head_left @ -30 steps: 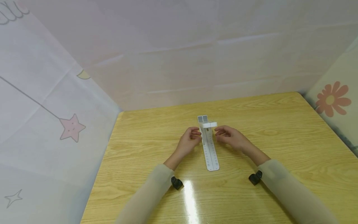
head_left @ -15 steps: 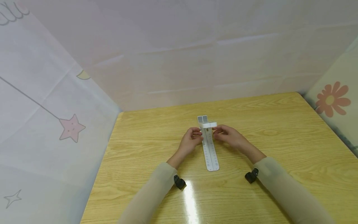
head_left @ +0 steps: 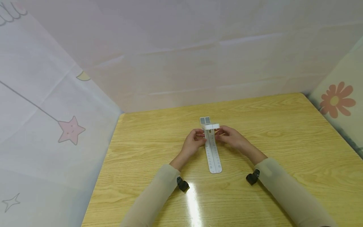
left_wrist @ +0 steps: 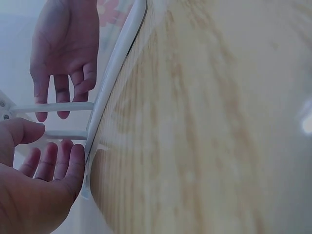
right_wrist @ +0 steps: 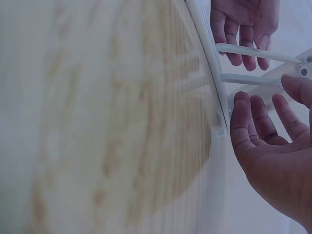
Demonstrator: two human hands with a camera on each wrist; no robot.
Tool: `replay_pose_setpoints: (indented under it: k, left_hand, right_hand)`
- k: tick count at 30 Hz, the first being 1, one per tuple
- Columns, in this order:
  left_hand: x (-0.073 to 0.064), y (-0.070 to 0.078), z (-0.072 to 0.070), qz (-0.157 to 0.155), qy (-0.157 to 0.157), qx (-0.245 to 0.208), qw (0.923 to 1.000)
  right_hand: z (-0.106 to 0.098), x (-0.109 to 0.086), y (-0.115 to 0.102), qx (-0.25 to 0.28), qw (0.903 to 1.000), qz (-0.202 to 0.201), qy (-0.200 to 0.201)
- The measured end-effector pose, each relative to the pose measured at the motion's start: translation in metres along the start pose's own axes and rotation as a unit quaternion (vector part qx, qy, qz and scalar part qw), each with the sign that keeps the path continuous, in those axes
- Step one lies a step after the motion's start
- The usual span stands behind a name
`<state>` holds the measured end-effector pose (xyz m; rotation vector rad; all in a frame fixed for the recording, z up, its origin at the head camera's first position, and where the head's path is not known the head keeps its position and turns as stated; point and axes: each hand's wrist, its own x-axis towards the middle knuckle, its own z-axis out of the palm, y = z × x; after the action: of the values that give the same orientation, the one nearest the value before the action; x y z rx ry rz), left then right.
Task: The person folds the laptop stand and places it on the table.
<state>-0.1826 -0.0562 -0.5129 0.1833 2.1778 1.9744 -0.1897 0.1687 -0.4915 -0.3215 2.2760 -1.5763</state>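
Note:
A white folding stand [head_left: 215,154], similar to a laptop stand, stands on the wooden table. Its long base has rows of notches, and a raised part rises near its far end. My left hand [head_left: 190,144] is close against its left side, fingers loosely bent. On the opposite side is my right hand [head_left: 235,139], also with loosely bent fingers. Thin struts [left_wrist: 73,107] run between the base and the upper part in the left wrist view. In the right wrist view, the right thumb overlaps the end of a strut [right_wrist: 253,79]; contact cannot be told.
Table surface [head_left: 141,151] surrounds the stand on all sides. Pale cloth walls [head_left: 181,63] close off the back and both sides, with a star [head_left: 71,130] printed left and a flower [head_left: 337,100] right. Each sleeve carries a small black wrist camera [head_left: 182,184].
Both hands have drawn inward toward the stand, the right one moving left and the left one slightly right. The stand has stayed in place.

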Motion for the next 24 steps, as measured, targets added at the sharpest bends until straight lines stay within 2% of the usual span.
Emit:
replay_pose_setpoints:
  k: [12,24]
  left_hand:
    - [0.0002,0.0012,0.0027,-0.003,0.002,0.023,0.9997]
    - [-0.0015,0.0045,0.0039,0.014,0.009,0.054,0.9984]
  right_hand:
    - [0.0033,0.0041,0.0014,-0.025,0.9996,-0.014,0.003]
    - [0.0071,0.0067,0.0037,-0.034,0.9993,-0.017,0.002]
